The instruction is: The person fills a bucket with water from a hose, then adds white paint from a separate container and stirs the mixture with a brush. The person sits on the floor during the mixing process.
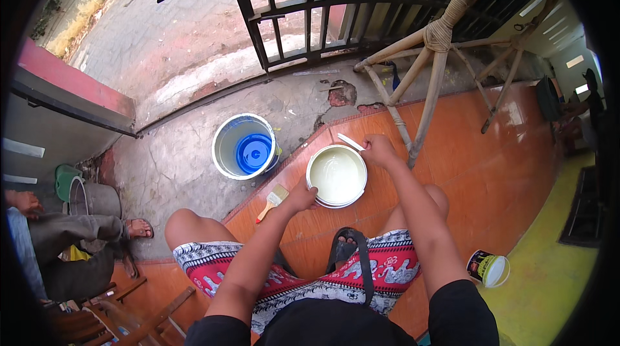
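In front of me on the orange tiles stands a pail (365, 181) of creamy white paint (337, 177). My left hand (302, 195) is closed on the pail's near left rim. A thin white stick (349, 142) is pinched in the fingers of my right hand (380, 151), above the pail's far right edge. Left of my left hand, a flat paintbrush (274, 201) with a wooden, red-tipped handle lies on the tiles. Beyond it, a larger white bucket (217, 159) holds blue liquid (252, 153) at its bottom.
A bamboo frame bound with rope (420, 81) rises at far right, beside a dark metal gate (294, 7). To the left sits another person (71, 243) near a grey bucket (103, 201). A small paint can (487, 268) stands at my right. Broken concrete (339, 95) lies ahead.
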The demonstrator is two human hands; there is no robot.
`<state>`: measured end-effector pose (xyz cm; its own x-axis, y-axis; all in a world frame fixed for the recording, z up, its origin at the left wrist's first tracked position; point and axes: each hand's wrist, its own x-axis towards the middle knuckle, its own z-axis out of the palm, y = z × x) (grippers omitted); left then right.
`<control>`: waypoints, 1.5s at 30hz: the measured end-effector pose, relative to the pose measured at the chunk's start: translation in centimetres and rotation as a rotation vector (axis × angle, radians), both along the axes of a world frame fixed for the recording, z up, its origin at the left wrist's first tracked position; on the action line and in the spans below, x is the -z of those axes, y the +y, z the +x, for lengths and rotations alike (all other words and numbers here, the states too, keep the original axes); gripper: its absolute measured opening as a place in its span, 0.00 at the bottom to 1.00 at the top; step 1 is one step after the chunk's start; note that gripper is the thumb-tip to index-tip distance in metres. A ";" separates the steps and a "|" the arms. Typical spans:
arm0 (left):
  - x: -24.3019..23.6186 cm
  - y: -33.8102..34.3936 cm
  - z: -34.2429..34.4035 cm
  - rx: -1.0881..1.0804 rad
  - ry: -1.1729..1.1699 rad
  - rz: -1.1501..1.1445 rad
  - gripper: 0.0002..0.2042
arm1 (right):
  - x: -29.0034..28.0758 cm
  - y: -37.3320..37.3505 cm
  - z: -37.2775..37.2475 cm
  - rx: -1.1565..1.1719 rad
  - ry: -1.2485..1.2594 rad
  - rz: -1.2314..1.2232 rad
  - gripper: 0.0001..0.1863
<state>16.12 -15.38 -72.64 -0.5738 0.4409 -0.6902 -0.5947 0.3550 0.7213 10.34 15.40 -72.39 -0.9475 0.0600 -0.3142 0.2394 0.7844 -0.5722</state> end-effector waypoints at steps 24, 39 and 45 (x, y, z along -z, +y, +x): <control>-2.1 2.4 3.1 -0.280 -0.063 -0.122 0.23 | -3.0 -2.5 6.8 0.311 -0.825 -0.641 0.34; -4.7 5.0 9.4 -0.340 0.968 -0.695 0.25 | -3.9 -6.3 14.4 0.872 -0.492 -0.968 0.49; -9.4 3.9 3.3 0.710 0.824 -0.299 0.19 | -4.5 -6.6 12.5 1.008 -0.415 -1.179 0.26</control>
<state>19.40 -11.50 -63.22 -0.5884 0.7292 -0.3493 0.4289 0.6477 0.6298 22.86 8.80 -67.89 -0.5153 0.1270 -0.8476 0.6459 -0.5925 -0.4815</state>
